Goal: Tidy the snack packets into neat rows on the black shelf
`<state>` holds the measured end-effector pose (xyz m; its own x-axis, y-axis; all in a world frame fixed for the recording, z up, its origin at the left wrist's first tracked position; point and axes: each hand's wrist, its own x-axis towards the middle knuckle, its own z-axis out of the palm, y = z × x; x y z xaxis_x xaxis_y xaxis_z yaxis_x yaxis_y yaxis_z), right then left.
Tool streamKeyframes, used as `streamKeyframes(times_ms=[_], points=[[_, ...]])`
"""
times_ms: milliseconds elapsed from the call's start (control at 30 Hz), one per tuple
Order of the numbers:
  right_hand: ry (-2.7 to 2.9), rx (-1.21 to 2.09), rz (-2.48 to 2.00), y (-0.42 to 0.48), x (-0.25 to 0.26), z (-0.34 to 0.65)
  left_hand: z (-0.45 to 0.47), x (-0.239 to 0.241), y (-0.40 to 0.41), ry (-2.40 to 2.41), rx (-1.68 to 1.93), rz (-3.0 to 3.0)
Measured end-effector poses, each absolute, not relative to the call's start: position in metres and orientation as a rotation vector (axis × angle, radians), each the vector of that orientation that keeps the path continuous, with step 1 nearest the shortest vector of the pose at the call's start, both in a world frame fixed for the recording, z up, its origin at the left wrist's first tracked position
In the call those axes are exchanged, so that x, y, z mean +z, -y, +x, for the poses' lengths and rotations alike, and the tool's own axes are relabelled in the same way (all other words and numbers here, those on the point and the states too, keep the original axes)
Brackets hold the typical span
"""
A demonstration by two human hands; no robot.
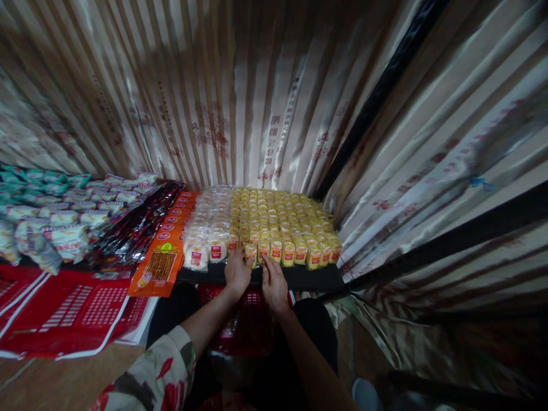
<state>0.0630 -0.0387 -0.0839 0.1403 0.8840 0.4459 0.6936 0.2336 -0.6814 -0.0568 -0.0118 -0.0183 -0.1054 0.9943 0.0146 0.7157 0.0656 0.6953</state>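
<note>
Both hands sit at the front edge of the black counter [312, 278]: the left hand [237, 273] and right hand [274, 285] each touch with loosely curled fingers one small yellow plastic packet with a red label [251, 253] in the front row, though whether they pinch it cannot be told. That packet belongs to a dense block of yellow packets [280, 220], just beside rows of white round packets [208, 228]. Further left lie orange flat packs [165, 257] and dark red-black wrappers [137, 225]; striped shiny plastic sheeting [257, 85] hangs behind.
</note>
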Motion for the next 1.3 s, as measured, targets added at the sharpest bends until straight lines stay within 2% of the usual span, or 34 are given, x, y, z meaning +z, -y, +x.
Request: streamKeyframes(times_ms=[567, 833, 1300], points=[[1.563, 0.232, -1.546, 0.040, -0.077, 0.060, -0.051, -0.036, -0.002, -1.802, 0.899, 1.736], [1.565, 0.176, -1.533, 0.039, -0.078, 0.057, -0.053, -0.031, -0.004, -1.872, 0.798, 1.753], [1.513, 0.333, -1.568, 0.035, -0.079, 0.056, -0.048, -0.040, -0.011, -1.799, 0.853, 1.775]])
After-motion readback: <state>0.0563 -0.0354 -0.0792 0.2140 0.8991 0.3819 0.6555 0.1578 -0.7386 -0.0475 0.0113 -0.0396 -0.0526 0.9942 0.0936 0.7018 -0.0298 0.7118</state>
